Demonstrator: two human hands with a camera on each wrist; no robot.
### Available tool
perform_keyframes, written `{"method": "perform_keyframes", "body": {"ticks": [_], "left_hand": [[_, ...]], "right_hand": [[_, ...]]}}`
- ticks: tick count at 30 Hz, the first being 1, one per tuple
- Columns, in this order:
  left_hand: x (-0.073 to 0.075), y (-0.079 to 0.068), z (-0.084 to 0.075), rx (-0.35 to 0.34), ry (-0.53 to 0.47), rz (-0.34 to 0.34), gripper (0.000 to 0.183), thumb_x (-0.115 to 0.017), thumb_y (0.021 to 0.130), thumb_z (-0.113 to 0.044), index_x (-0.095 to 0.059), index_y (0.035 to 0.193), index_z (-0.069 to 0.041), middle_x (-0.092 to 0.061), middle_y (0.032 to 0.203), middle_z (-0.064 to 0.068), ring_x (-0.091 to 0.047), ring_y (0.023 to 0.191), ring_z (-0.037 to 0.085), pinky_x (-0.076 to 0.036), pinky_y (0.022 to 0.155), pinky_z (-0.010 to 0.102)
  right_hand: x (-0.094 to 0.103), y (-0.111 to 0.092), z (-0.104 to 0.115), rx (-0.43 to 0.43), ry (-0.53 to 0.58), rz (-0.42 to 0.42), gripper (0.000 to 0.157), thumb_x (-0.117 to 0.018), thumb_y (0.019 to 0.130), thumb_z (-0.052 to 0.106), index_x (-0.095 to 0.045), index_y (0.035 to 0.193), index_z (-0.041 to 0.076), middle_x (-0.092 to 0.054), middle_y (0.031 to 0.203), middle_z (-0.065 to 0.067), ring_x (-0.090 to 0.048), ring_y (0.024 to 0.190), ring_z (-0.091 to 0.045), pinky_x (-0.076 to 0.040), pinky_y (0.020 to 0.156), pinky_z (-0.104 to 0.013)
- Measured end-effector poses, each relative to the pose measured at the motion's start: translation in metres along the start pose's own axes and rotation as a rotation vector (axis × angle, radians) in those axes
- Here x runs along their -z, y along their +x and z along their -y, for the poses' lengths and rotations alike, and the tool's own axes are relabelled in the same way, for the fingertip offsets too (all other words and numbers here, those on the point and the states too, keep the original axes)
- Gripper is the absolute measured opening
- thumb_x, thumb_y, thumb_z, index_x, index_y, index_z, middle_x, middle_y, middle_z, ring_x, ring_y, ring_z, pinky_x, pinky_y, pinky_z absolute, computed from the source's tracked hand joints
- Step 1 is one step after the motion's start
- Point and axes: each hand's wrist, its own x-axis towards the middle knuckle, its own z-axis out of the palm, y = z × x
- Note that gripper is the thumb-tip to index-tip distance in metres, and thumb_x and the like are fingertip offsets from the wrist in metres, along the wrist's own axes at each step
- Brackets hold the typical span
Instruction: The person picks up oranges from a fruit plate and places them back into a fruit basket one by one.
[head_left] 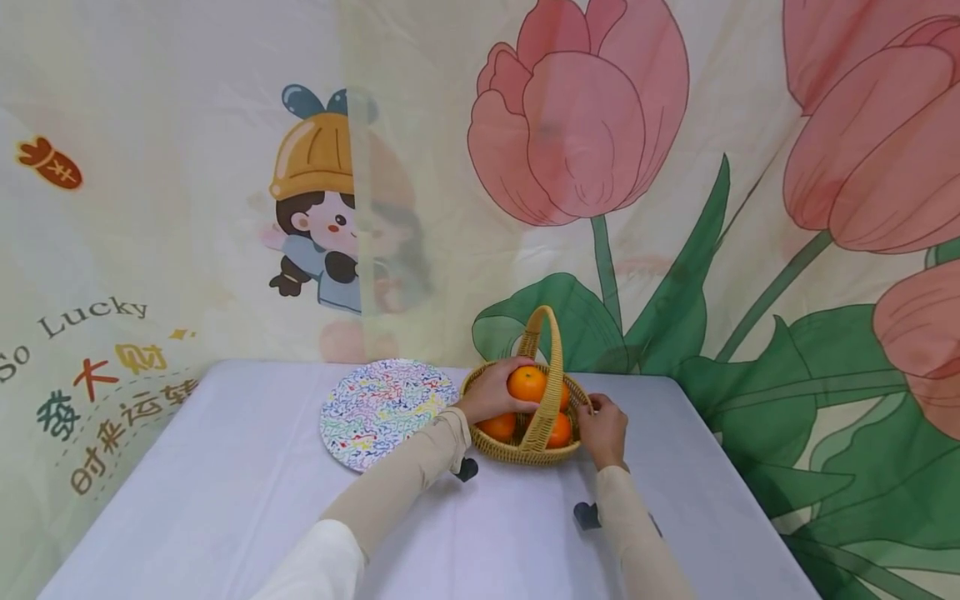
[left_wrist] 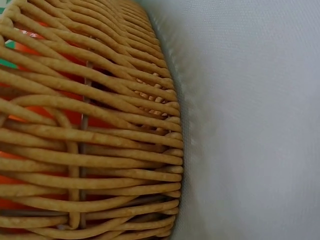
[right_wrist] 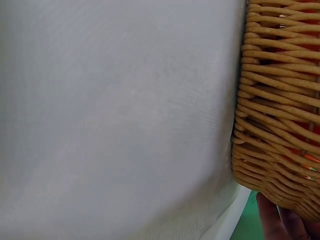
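Observation:
A woven wicker basket (head_left: 517, 455) with a tall arched handle stands on the table and holds several oranges. My left hand (head_left: 491, 393) reaches in from the left and grips one orange (head_left: 527, 383), near the top beside the handle. Another orange (head_left: 497, 427) lies below that hand. At the basket's right rim, my right hand (head_left: 604, 429) holds the edge with bent fingers. The left wrist view shows only the basket's woven side (left_wrist: 95, 135), with orange fruit behind the gaps. In the right wrist view, fingertips (right_wrist: 272, 217) touch the wicker wall (right_wrist: 280, 105) low at the right.
A round, multicoloured speckled board (head_left: 382, 408) lies on the white-covered table (head_left: 247, 500), left of the basket. A printed cloth with tulips (head_left: 577, 125) hangs behind the table's back edge. Dark devices (head_left: 587, 516) are strapped at both wrists.

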Motion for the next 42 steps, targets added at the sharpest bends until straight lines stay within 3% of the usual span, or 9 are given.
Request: {"method": "perform_keyframes", "body": {"ticks": [13,18,23,28,34,38,42], "left_hand": [[0.014,-0.02,0.009,0.042,0.063,0.002,0.082,-0.079,0.072,-0.058,-0.049,0.141,-0.025,-0.051,0.137,-0.002,-0.053,0.115,0.018,-0.049,0.093,0.036],[0.027,-0.034,0.012,0.004,0.058,-0.038,0.084,-0.077,0.073,-0.06,-0.047,0.142,-0.022,-0.049,0.14,0.0,-0.05,0.122,0.022,-0.045,0.099,0.041],[0.062,-0.071,0.019,-0.027,-0.036,-0.211,0.07,-0.075,0.081,-0.05,-0.049,0.139,-0.02,-0.051,0.138,0.001,-0.046,0.129,0.023,-0.037,0.107,0.051],[0.1,-0.119,0.033,0.037,-0.119,-0.361,0.056,-0.074,0.088,-0.033,-0.052,0.137,-0.016,-0.053,0.134,-0.002,-0.048,0.127,0.017,-0.034,0.11,0.044],[0.128,-0.161,0.052,0.053,-0.18,-0.429,0.051,-0.073,0.089,-0.019,-0.052,0.133,-0.006,-0.053,0.132,0.009,-0.049,0.126,0.026,-0.033,0.111,0.041],[0.142,-0.177,0.061,0.05,-0.149,-0.45,0.052,-0.075,0.088,-0.021,-0.052,0.132,-0.004,-0.054,0.131,0.01,-0.05,0.124,0.028,-0.033,0.111,0.041],[0.154,-0.191,0.068,0.096,-0.076,-0.466,0.053,-0.075,0.087,-0.025,-0.053,0.132,-0.008,-0.054,0.129,0.005,-0.051,0.122,0.023,-0.036,0.109,0.037]], "right_hand": [[-0.019,-0.008,0.009,0.047,-0.015,-0.024,0.033,-0.059,0.094,0.017,-0.061,0.119,-0.004,-0.058,0.109,-0.021,-0.056,0.101,-0.035,-0.05,0.087,-0.05],[-0.026,-0.011,0.01,0.044,-0.002,-0.016,0.031,-0.06,0.093,0.017,-0.061,0.117,-0.003,-0.058,0.105,-0.019,-0.055,0.096,-0.033,-0.052,0.081,-0.047],[-0.031,-0.012,0.012,0.054,0.008,-0.001,0.032,-0.059,0.094,0.018,-0.061,0.118,-0.003,-0.06,0.104,-0.019,-0.057,0.095,-0.031,-0.053,0.078,-0.045],[-0.025,-0.008,0.015,0.081,0.014,-0.022,0.031,-0.058,0.094,0.019,-0.062,0.116,-0.002,-0.061,0.102,-0.019,-0.058,0.093,-0.032,-0.053,0.075,-0.045],[-0.009,-0.006,0.009,0.094,0.012,-0.031,0.032,-0.057,0.095,0.019,-0.062,0.116,-0.004,-0.062,0.1,-0.021,-0.059,0.09,-0.033,-0.054,0.07,-0.043],[0.001,-0.009,0.002,0.064,0.014,-0.026,0.032,-0.057,0.096,0.019,-0.061,0.117,-0.004,-0.062,0.102,-0.022,-0.059,0.091,-0.033,-0.055,0.07,-0.04],[0.007,-0.011,-0.004,0.037,0.007,-0.01,0.033,-0.056,0.096,0.019,-0.06,0.118,-0.005,-0.061,0.104,-0.022,-0.058,0.092,-0.033,-0.055,0.068,-0.038]]}}
